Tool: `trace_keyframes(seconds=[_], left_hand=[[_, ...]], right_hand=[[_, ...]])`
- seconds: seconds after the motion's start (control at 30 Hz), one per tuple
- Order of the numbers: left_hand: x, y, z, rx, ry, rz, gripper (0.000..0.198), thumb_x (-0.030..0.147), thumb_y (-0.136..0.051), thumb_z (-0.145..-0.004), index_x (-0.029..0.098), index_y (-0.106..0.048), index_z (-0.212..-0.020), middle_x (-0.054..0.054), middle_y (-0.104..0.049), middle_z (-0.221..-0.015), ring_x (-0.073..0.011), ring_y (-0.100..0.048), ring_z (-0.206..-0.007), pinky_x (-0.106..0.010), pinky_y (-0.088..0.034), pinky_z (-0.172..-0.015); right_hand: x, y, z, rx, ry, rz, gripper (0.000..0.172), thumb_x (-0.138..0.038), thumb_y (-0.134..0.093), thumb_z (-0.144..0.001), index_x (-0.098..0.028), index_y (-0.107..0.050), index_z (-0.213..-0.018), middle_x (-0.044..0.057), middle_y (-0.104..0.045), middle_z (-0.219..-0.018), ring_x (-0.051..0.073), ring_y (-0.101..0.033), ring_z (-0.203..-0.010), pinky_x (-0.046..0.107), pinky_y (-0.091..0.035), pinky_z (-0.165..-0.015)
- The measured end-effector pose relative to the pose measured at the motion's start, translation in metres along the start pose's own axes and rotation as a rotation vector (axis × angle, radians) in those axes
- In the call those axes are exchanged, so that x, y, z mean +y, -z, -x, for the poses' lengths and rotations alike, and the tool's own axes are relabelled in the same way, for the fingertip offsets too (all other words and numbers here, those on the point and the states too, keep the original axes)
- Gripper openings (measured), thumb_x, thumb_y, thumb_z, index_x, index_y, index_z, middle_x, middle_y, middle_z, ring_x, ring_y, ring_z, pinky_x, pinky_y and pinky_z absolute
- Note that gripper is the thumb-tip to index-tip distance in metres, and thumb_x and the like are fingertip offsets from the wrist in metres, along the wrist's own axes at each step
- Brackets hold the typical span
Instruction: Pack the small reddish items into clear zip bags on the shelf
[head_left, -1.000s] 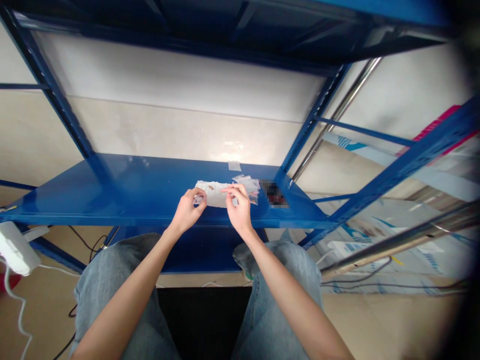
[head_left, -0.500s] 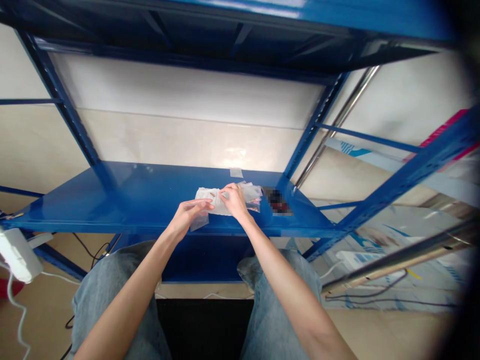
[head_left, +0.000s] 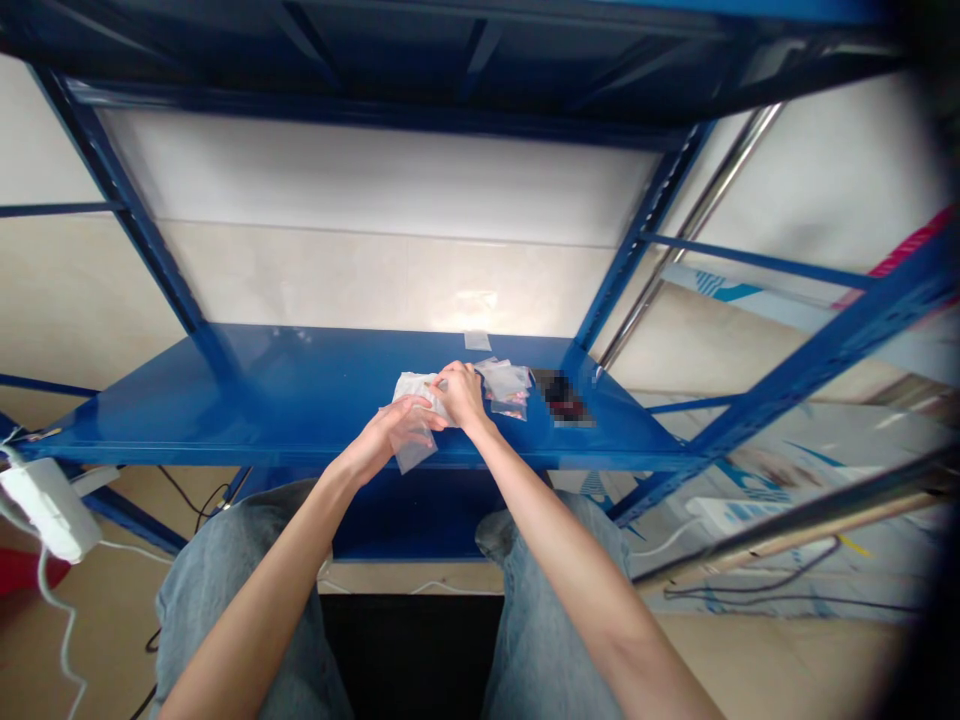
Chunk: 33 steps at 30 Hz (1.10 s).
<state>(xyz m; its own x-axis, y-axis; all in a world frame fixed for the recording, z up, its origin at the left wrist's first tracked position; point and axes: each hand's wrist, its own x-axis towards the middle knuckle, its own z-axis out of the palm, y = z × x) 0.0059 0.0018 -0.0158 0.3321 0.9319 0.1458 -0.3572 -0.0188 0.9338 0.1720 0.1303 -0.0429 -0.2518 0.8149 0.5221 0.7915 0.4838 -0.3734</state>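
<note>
By the left hand (head_left: 390,430), a clear bag (head_left: 415,452) is held at the shelf's (head_left: 225,400) front edge, apparently for handiness; beside it, white paper (head_left: 411,382) is covered by the right hand (head_left: 442,385), whose grip cannot be told; rightward, small packets (head_left: 506,380) are grouped, seemingly out of the way.

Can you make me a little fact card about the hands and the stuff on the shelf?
Left hand: holding a clear bag
Right hand: fingertips at the white sheet; grip unclear
Right of hands: small plastic packets, overlapping
Farther right: pixelated patch, contents hidden
Near wall: pale flat square
Shelf: blue
</note>
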Motion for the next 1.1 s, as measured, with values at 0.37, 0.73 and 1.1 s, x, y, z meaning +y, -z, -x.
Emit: trace_keyframes(seconds=[0.37, 0.73, 1.1], left_hand=[[0.012, -0.012, 0.004, 0.03, -0.11, -0.501, 0.033, 0.047, -0.066, -0.089, 0.017, -0.065, -0.103, -0.009, -0.074, -0.094, -0.0228, -0.07, -0.086, -0.033, -0.055, -0.075], [0.005, -0.013, 0.005, 0.208, -0.407, -1.468, 0.02, 0.024, -0.054, -0.092, 0.021, -0.065, -0.108, -0.008, -0.068, -0.101, -0.0278, -0.056, -0.1, -0.04, -0.046, -0.087], [-0.005, -0.011, 0.002, 0.175, -0.422, -1.445, 0.017, 0.025, -0.056, -0.093, 0.021, -0.065, -0.107, -0.009, -0.071, -0.11, -0.0298, -0.057, -0.11, -0.041, -0.044, -0.089]], right_hand=[[-0.021, 0.023, 0.03, 0.253, -0.01, -0.513, 0.006, -0.029, -0.077, -0.084, -0.023, -0.077, -0.082, 0.007, -0.069, -0.104, 0.025, -0.061, -0.105, 0.042, -0.044, -0.101], [-0.045, 0.053, 0.071, 0.16, 0.033, -0.977, 0.012, -0.037, -0.078, -0.083, -0.025, -0.077, -0.082, 0.005, -0.067, -0.107, 0.024, -0.062, -0.111, 0.042, -0.044, -0.106], [-0.046, 0.053, 0.078, 0.042, 0.124, -0.859, 0.013, -0.038, -0.078, -0.084, -0.025, -0.077, -0.082, 0.005, -0.067, -0.108, 0.024, -0.062, -0.111, 0.043, -0.043, -0.107]])
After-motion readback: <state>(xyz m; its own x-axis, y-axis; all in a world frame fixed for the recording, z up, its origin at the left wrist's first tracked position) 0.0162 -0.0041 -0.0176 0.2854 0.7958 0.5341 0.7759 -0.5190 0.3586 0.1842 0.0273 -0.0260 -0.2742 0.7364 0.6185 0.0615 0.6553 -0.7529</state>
